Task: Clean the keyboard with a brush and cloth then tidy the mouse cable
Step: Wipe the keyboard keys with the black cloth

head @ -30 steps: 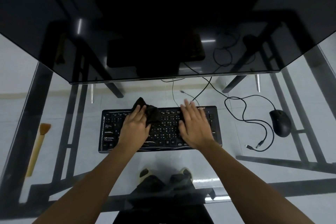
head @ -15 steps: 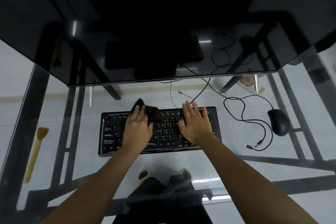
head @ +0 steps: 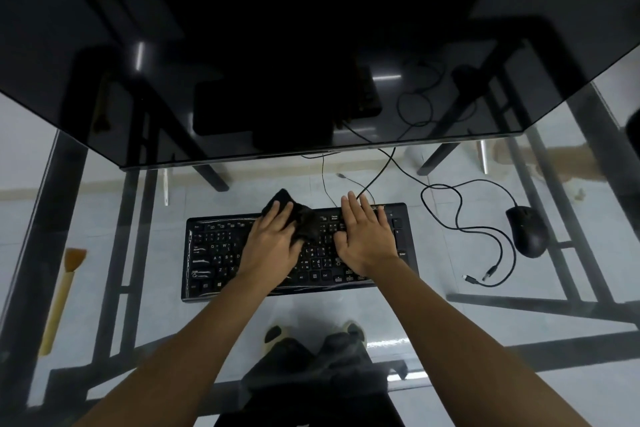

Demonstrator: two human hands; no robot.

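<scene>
Fingers of the left hand (head: 268,246) press a dark cloth (head: 304,224) onto the middle of the black keyboard (head: 207,253); the right hand (head: 365,239) lies flat, fingers spread, bracing the keys. The brush (head: 62,291) lies aside, likely finished with. Beside the mouse (head: 526,230), its cable (head: 460,218) sprawls loose, untidied.

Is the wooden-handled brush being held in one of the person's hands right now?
No, the wooden-handled brush lies alone at the glass desk's left side, away from both hands.

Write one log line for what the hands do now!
step: wiping | left hand: pressing cloth on keyboard | right hand: flat on keys | brush: aside
</scene>
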